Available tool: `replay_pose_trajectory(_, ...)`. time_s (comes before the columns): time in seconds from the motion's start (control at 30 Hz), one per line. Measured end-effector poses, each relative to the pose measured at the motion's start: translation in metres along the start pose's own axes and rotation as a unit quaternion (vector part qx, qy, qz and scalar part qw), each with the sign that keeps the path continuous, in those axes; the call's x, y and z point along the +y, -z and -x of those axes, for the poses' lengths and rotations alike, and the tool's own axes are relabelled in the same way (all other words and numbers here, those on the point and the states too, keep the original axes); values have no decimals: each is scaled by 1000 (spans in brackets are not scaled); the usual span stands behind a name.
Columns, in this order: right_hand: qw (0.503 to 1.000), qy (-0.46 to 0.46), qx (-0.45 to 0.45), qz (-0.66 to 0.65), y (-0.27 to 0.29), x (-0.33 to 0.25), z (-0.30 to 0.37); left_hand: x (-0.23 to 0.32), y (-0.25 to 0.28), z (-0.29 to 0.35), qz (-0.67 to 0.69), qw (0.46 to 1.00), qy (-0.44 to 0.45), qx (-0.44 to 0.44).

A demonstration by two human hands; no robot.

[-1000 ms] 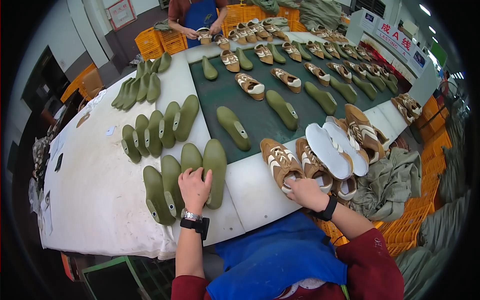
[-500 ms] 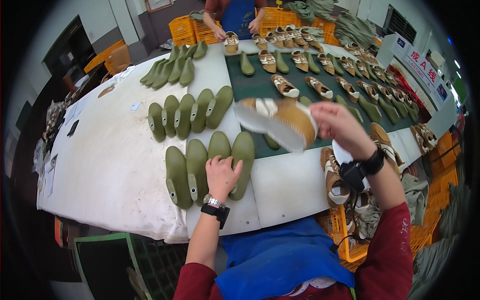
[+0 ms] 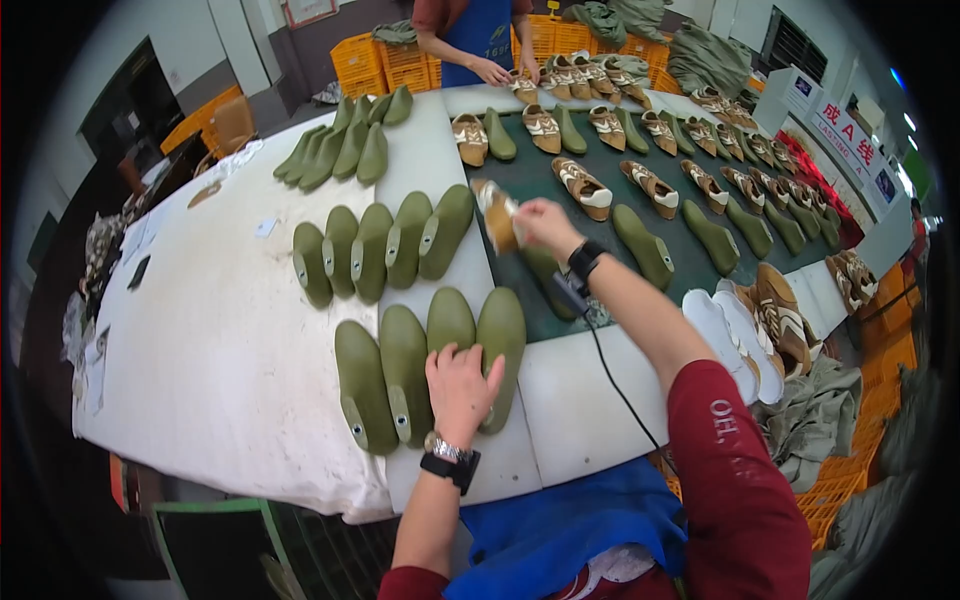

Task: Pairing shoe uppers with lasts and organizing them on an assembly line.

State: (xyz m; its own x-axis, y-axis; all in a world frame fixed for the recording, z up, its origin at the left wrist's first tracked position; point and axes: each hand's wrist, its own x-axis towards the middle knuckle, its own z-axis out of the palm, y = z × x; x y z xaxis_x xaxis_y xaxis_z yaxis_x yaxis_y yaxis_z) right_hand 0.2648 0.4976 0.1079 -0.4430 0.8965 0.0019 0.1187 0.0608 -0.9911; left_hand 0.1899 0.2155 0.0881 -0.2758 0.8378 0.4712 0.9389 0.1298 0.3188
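My left hand (image 3: 462, 392) lies over a green shoe last (image 3: 451, 318) in the near row, its fingers curled on one side and the thumb toward the neighbouring last (image 3: 501, 350). Two more lasts (image 3: 404, 365) stand just left of it. Over the near left corner of the dark green belt, my right hand (image 3: 547, 226) grips a brown and white shoe (image 3: 494, 214) by one end; motion blurs the shoe. Below my right wrist, a green last (image 3: 549, 282) on the belt is partly hidden by the arm.
Several green lasts form a middle row (image 3: 370, 250) and a far group (image 3: 345, 150). Shoes and lasts line the green belt (image 3: 540, 190). White soles (image 3: 722, 335) lie beside brown shoes (image 3: 785, 310) at right. A black cable (image 3: 620, 385) hangs from my right wrist. Across the table stands a co-worker (image 3: 480, 40).
My right hand has carried the shoe left and away from me. My left hand stays on the lasts. A shoe now lies on the belt's far left corner, and the co-worker's hands have shifted right.
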Motion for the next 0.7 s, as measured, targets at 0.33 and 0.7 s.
replay_pose_trajectory(0.33,942,69,79,318,-56,79,-50,6,11,5,-13,999,12,-44)
replay_pose_trajectory(0.7,945,221,-126,206,2,-5,116,0,3,3,-63,997,7,-32)
